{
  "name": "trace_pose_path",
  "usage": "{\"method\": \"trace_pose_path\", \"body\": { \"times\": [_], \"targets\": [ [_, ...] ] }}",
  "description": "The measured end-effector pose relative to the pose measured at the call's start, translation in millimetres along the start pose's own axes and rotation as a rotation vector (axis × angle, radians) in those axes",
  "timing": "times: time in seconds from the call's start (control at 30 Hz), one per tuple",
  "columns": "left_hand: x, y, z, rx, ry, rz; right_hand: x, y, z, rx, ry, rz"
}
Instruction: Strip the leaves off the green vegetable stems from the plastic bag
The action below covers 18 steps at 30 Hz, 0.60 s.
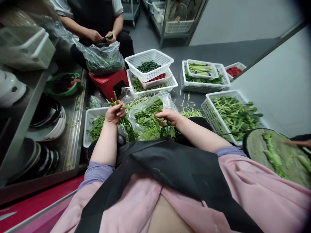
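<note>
My left hand (115, 112) is closed around a bunch of thin green leafy stems (127, 126), whose ends stick up above the fingers and whose leaves hang down. To its right, my right hand (167, 116) is closed on more of these leafy greens (170, 131). A thin stem stretches between the two hands. Beneath and between them, an open clear plastic bag (167, 99) holds a heap of green stems (148, 119). Beside my left forearm stands a white basket (87, 124) with leafy greens in it.
Stacked white baskets (131, 63) hold green and red peppers. More vegetable baskets (206, 100) stand at right, near a round chopping board (255, 152). Across from me, a person's hands (97, 36) work over a bag on a red stool (109, 85). Metal shelving (73, 142) lines the left.
</note>
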<state>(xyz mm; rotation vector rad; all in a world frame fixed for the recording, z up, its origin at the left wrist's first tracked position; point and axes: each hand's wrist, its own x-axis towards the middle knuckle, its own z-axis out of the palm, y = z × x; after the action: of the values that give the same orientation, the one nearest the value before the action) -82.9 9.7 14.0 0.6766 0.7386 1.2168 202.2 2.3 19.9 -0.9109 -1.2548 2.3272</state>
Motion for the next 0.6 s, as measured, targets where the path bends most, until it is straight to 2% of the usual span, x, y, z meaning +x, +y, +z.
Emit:
{"method": "trace_pose_path", "body": {
  "times": [0.13, 0.4, 0.5, 0.6],
  "targets": [
    [-1, 1, -4.0, 0.029, -0.057, 0.033, -4, -7, 7, 0.008, -0.027, 0.012],
    [0, 4, -10.4, 0.007, -0.017, 0.063, -12, -5, 4, 0.063, -0.056, 0.011],
    [0, 5, -8.2, 0.028, 0.047, 0.045, -11, -4, 1, 0.062, -0.053, 0.008],
    [0, 4, -4.2, 0.062, 0.054, 0.009, -8, -4, 0, 0.019, -0.014, -0.016]
  ]
}}
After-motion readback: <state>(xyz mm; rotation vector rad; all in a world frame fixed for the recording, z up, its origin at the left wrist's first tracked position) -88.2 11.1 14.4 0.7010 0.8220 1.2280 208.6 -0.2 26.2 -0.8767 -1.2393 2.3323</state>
